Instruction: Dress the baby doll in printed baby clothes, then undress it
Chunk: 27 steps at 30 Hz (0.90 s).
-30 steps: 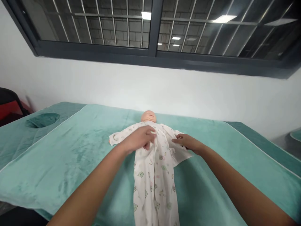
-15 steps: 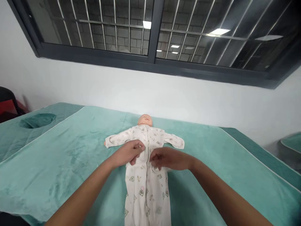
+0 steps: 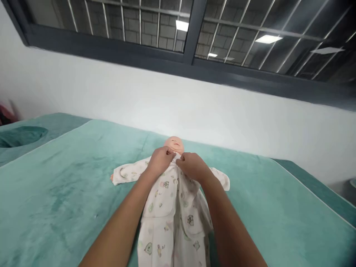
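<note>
A baby doll [image 3: 174,142] lies on its back, dressed in a white printed top [image 3: 164,194] and matching trousers [image 3: 155,241]. Its sleeved arms stretch out to both sides. Just below the doll's chin, my left hand [image 3: 161,161] pinches the left edge of the top's collar. Opposite it, my right hand [image 3: 192,165] has its fingers curled on the collar's other edge. Between the hands a small strip of white cloth shows at the neck. Below them the front of the top hangs loose, its right flap raised away from the trousers. The fingertips partly hide the collar.
Under the doll is a bed with a green plush cover [image 3: 69,193]. A round face hole [image 3: 22,136] opens at its left end. Behind the bed stands a white wall [image 3: 125,98] with a dark-framed, barred window [image 3: 189,44].
Both hands have moved up from the doll's belly to its neck and now grip the collar. The top's lower front has lifted and spread. The view has shifted slightly.
</note>
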Each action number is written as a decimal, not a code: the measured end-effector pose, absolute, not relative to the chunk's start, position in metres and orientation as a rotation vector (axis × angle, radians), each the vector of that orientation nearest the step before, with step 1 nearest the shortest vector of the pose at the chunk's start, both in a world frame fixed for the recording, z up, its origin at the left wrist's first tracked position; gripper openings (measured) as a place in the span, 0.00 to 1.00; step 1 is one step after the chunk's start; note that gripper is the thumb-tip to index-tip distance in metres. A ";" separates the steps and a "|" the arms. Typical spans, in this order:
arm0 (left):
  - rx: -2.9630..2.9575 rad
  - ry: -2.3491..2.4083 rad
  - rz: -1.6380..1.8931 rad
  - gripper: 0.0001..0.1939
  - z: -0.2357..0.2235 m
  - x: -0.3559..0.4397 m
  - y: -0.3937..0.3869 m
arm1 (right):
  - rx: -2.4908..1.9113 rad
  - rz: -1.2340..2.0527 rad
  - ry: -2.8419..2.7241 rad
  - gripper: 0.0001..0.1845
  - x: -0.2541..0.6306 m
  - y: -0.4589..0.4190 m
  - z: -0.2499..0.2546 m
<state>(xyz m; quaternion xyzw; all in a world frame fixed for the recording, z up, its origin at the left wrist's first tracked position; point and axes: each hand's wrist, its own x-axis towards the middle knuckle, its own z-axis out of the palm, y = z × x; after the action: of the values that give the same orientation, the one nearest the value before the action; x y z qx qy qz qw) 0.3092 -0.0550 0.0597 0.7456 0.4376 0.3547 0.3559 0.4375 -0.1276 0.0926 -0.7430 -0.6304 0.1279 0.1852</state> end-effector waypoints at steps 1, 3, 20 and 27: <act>1.876 1.112 0.946 0.09 0.059 0.307 -0.055 | -2.049 0.393 -1.752 0.16 0.442 -0.125 0.090; 1.696 1.048 1.001 0.09 0.061 0.305 -0.058 | -1.907 0.462 -1.622 0.14 0.450 -0.120 0.083; 1.247 0.763 0.959 0.09 0.069 0.304 -0.071 | -1.363 0.776 -1.154 0.10 0.444 -0.123 0.061; 1.265 0.778 0.964 0.11 0.067 0.304 -0.071 | -1.538 0.632 -1.330 0.10 0.435 -0.126 0.070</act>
<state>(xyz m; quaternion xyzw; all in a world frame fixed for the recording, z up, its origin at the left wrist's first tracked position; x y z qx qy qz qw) 0.3039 -0.0708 0.0665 0.5531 0.3400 0.4213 0.6332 0.4354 -0.1265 0.0699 -0.6319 -0.5462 0.2594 0.4848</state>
